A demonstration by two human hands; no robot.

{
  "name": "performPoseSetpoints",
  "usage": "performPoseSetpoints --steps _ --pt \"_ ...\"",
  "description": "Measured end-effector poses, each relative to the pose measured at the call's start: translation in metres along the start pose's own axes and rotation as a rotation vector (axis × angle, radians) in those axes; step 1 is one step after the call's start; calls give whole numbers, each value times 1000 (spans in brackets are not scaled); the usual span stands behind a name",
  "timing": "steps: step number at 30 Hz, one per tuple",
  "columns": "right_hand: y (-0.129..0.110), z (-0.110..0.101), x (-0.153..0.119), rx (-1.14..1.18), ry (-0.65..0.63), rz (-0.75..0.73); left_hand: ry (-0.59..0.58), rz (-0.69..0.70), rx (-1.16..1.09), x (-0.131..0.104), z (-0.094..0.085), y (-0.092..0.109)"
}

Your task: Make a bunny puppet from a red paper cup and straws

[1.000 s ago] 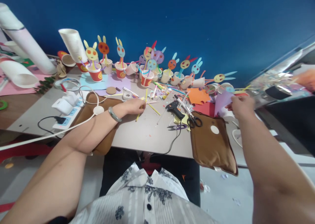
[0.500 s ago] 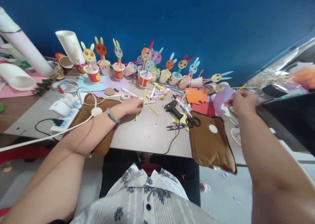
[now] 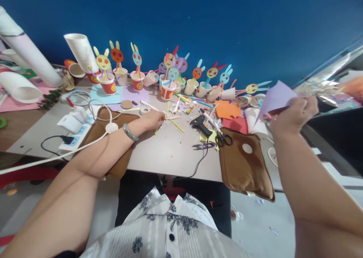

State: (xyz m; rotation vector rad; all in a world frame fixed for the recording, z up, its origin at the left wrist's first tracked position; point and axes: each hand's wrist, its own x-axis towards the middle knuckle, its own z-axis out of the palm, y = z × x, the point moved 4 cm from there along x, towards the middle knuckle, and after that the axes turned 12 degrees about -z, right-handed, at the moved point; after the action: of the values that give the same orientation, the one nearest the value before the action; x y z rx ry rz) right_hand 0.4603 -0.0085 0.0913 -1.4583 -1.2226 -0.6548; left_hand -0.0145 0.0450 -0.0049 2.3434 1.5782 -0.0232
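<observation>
At the right end of the table my right hand [image 3: 296, 116] is closed on a sheet of purple paper [image 3: 276, 97], lifted clear of the clutter and partly hidden by the fingers. My left hand [image 3: 152, 121] rests low over the tabletop, its fingers drawn together. A yellow strip [image 3: 156, 131] shows just below those fingertips, and another yellow strip [image 3: 177, 126] lies to their right. What the left fingers hold, if anything, is hidden. A black glue gun [image 3: 201, 125] lies between the hands, with black-handled scissors [image 3: 224, 139] and purple thread snips [image 3: 203, 146] near it.
Paper cups with rabbit-faced paper figures [image 3: 103, 63] line the blue wall. Orange paper [image 3: 228, 109] and red paper [image 3: 235, 125] lie right of the glue gun. A brown cushion-like pouch [image 3: 246, 167] hangs over the front edge. Cables run from a power strip [image 3: 74, 139] at left.
My right hand has moved up and right, raising the purple paper off the pile and uncovering a white roll or cup beneath. My left hand has stayed almost in place.
</observation>
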Motion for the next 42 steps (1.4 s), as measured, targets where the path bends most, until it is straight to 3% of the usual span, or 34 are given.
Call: performPoseSetpoints --steps 1,2,4,7,10,13,15,18,23,25,28,30,36,42 --pt "-15 -2 -8 65 36 87 3 -8 0 0 0 0" --pt "-37 -3 -17 114 18 71 8 -16 -3 0 0 -1" --pt "-89 -6 -39 185 -95 -127 9 -24 -12 1 0 -2" --pt "-166 -8 -86 277 -443 -396 12 -25 -17 1 0 -4" --pt "-228 -9 -147 426 -885 -655 47 -9 -26 2 0 -6" --pt "-271 -19 -203 514 -1085 -995 101 23 -42 2 0 -6" --pt "-288 -24 -231 568 -1149 -1130 128 20 -50 2 0 -6" --pt "-298 -26 -254 586 -1227 -1091 154 13 -93 2 -4 -4" --pt "-300 -21 -260 488 -1270 -1012 146 75 -201 -2 -11 0" --pt "-300 -18 -260 441 -1265 -1019 95 154 -210 -2 -9 2" --pt "-299 -12 -260 394 -1237 -1028 -73 373 -154 -4 2 7" --pt "-299 -9 -259 383 -1217 -1020 -97 463 -79 -4 7 8" --pt "-294 2 -248 409 -1263 -899 33 341 31 4 12 -1" --pt "-262 21 -222 197 -1315 -815 51 364 1 1 11 2"
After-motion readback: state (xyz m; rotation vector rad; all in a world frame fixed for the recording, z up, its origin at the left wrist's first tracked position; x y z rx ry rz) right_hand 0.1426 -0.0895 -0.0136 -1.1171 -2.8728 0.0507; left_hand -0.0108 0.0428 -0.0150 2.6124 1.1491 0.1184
